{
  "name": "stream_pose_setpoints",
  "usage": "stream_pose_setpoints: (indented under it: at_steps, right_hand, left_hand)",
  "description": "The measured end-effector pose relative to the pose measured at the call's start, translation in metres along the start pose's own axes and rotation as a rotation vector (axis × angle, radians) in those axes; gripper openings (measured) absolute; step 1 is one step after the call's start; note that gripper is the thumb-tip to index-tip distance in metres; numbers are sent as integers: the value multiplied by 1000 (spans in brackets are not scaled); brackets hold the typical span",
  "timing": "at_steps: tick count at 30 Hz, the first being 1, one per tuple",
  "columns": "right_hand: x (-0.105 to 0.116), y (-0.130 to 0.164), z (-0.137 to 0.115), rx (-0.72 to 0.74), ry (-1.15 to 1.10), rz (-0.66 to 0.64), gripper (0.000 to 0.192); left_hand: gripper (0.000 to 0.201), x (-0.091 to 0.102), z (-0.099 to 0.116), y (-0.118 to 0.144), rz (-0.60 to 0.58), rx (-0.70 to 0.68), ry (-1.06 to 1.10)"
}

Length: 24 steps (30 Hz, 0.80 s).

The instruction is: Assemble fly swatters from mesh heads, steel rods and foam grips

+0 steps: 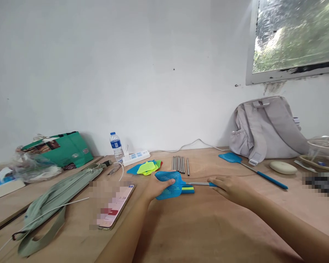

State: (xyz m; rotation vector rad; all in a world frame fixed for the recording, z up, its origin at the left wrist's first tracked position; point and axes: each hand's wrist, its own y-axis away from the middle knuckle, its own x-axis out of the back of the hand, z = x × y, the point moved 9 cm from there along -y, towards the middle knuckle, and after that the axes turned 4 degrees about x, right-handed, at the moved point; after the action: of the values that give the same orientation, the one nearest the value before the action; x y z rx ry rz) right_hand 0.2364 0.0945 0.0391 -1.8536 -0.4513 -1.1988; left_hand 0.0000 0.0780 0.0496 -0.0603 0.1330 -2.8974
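Observation:
A blue fly swatter [168,185] lies across between my two hands, above the wooden table. My left hand [162,185] grips its perforated head, thumb on top. At the other end, my right hand [227,187] is closed around the blue handle, and the metal rod shows between them. Under the rod lie blue and green handles [188,189]. Just behind stand out several metal rods [178,164] laid side by side, with one a little apart. Loose swatter heads [148,167] in green, blue and red are piled behind my left hand.
To the right lie another blue fly swatter [263,179], a pale round object [283,167] and a grey backpack [265,128]. On the left are a phone [117,206], a green-grey bag [60,197], a water bottle [116,146], a power strip [136,157] and a green shopping bag [68,149].

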Motion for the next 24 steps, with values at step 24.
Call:
stream_pose_setpoints:
  at_steps: [24]
  right_hand:
    - [8, -2, -28, 35, -57, -16, 31]
  left_hand:
    - [25, -116, 8, 52, -305, -915, -1251]
